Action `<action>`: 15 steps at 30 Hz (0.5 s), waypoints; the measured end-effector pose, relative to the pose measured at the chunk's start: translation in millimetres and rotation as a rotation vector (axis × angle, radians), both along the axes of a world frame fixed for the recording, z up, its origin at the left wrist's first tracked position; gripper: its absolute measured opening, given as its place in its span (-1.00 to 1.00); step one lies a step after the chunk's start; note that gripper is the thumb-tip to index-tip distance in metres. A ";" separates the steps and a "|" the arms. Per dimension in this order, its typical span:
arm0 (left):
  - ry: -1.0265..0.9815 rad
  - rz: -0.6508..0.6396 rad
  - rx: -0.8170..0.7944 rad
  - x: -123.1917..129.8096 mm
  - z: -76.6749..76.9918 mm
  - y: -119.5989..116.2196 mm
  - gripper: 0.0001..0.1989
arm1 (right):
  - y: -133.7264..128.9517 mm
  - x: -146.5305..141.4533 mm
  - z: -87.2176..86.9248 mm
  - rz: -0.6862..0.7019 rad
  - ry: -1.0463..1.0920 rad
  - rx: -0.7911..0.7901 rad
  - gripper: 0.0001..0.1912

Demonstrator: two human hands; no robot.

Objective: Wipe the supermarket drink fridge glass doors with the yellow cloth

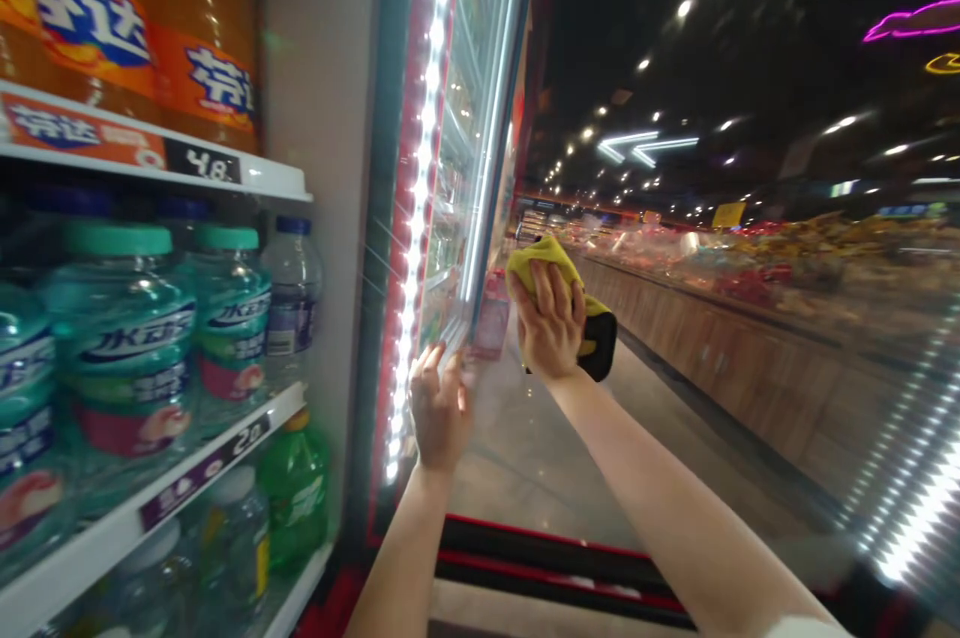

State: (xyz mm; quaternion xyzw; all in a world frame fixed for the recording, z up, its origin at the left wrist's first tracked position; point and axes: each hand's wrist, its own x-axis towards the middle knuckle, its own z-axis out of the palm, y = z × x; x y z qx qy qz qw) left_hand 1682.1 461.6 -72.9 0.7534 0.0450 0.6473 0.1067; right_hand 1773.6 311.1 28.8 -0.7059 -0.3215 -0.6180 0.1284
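- Right hand (547,323): closed around a folded yellow cloth (541,268), a black pad (602,346) just behind; a loosened grip could drop both.
- Left hand (441,410): open, fingers spread, fingertips at the edge of the glass cooler door (480,118); a hard push could swing the door and pinch them.
- Teal-capped water bottles (124,358), on a white cooler shelf (82,558), beside the door: a careless knock could topple them.

White cooler shelves (90,548) stand left of the left hand (441,408): orange-labelled bottles (90,18) on top, teal-capped water bottles (124,348) next, green soda bottle (296,488) lowest.
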 end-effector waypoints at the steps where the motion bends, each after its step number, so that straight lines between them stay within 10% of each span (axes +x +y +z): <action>1: -0.010 0.018 0.004 -2.0 0.8 1.0 -0.53 | 5.9 -2.8 -11.7 0.016 0.005 -0.063 -0.39; 7: -0.001 0.035 0.010 -13.4 4.5 10.3 -0.52 | -16.4 -10.1 -68.7 0.243 -0.189 -0.672 -0.43; 12: -0.025 0.058 -0.019 -14.8 1.5 21.3 -0.55 | 3.7 -7.9 -28.7 0.138 -0.092 -0.297 -0.45; 15: -0.030 0.070 -0.028 -17.2 -0.5 26.9 -0.57 | 27.9 -14.0 -37.4 0.138 -0.035 -0.250 -0.43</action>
